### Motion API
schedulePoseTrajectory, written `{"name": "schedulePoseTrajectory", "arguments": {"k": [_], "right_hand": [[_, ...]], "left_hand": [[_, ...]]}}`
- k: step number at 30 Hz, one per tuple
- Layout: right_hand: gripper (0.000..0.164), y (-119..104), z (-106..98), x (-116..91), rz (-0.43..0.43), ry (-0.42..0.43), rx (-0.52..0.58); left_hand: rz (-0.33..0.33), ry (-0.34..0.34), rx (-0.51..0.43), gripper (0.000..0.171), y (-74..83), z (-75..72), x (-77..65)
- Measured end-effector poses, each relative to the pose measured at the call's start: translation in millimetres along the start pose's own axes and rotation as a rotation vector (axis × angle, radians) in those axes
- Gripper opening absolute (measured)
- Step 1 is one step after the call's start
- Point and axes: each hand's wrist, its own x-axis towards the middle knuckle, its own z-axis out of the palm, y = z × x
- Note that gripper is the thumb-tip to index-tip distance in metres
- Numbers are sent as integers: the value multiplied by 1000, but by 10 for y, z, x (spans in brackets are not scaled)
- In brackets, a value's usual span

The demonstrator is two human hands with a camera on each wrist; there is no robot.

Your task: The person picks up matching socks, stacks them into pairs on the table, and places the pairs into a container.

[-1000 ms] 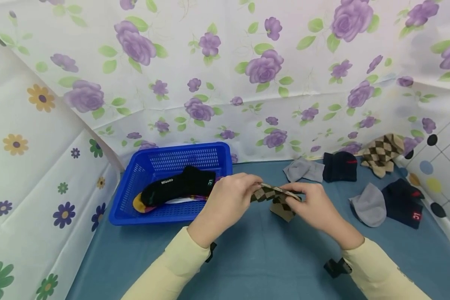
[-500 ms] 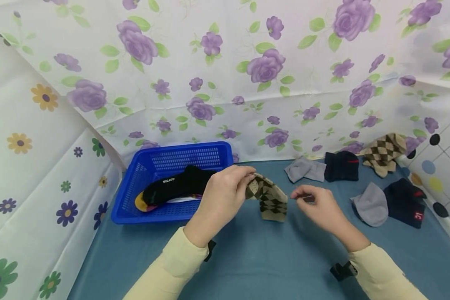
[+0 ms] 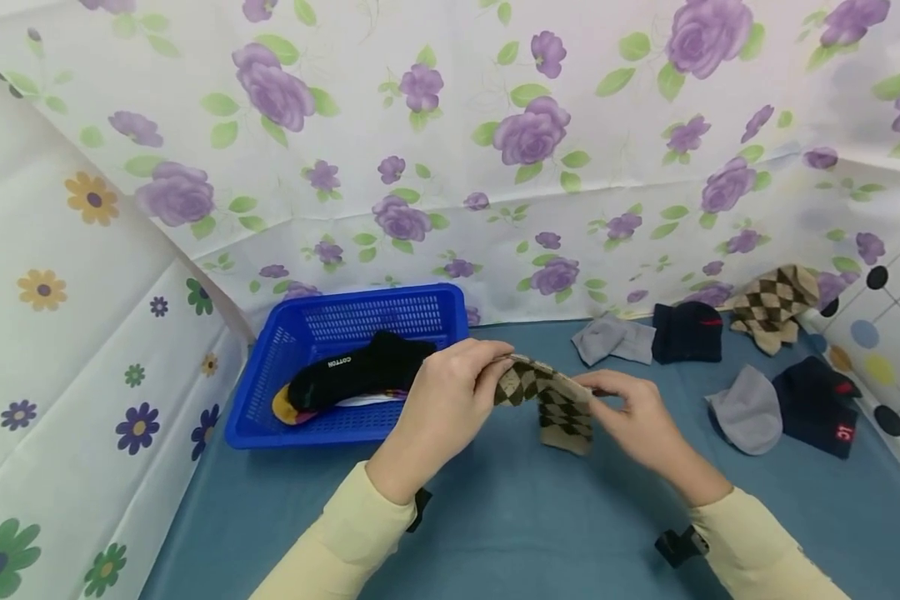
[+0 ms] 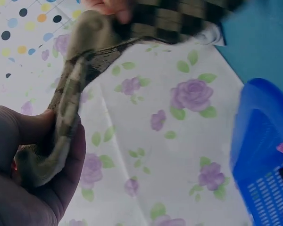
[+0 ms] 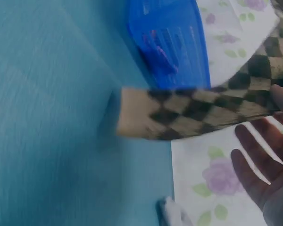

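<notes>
A brown-and-beige diamond-patterned sock point(image 3: 565, 417) is held up between my two hands above the blue-covered table. My left hand point(image 3: 450, 396) pinches one end of it; in the left wrist view the thumb point(image 4: 35, 126) and fingers fold round the cloth. At the bend of the sock, my right hand point(image 3: 633, 408) pinches the edge between thumb and fingers. From there the rest of the sock point(image 5: 198, 113) hangs down, with its plain beige band point(image 5: 134, 113) at the free end.
Left of my hands stands a blue basket point(image 3: 270, 437) holding a black sock point(image 3: 345, 371) and others. To the right lie two grey socks point(image 3: 607, 340), two navy socks point(image 3: 687, 333) and another diamond-patterned sock point(image 3: 776, 308). A floral sheet point(image 3: 420, 167) hangs behind.
My right hand lets go of the sock and draws back to the right, then pinches it again at the bend. My left hand keeps its hold throughout.
</notes>
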Motion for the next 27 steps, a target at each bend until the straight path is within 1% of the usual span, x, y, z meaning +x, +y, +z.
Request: {"name": "schedulePoseTrajectory", "arguments": {"k": [2,4,7,10,12,14,16,18,19,21,22,24,25,27], "right_hand": [[20,21,-57,-6,6,51,15],[18,35,-91,3,-11,122,24],[15,37,-133,27,-72,238,-4],[17,33,-185,43,-148,329,-85],[19,35,-233,45,-197,359,-142],[20,50,-291,45,-238,365,-212],[19,81,-351,43,-252,338,-287],[16,124,-404,35,-233,278,-357],[13,148,-424,29,-206,236,-386],[8,196,-444,10,-133,138,-431],[8,220,-445,-1,-90,87,-448],[16,269,-432,-20,-8,-13,-468],[19,294,-418,-27,26,-55,-475],[23,345,-379,-35,73,-125,-470]], "left_hand": [[-26,-6,-2,17,-27,21,-30],[-48,-23,-16,16,-55,46,-66],[-74,-57,-37,17,-92,92,-115],[-84,-95,-73,18,-110,136,-159],[-77,-108,-80,20,-113,163,-189],[-54,-108,-62,22,-113,196,-220],[-18,-104,-32,23,-106,237,-255],[25,-106,10,25,-93,293,-300],[46,-110,34,26,-85,330,-324],[74,-145,101,24,-64,413,-380],[78,-172,139,23,-57,462,-411],[62,-255,228,18,-43,560,-474],[46,-301,270,16,-44,612,-505],[2,-380,336,16,-57,713,-566]]}}
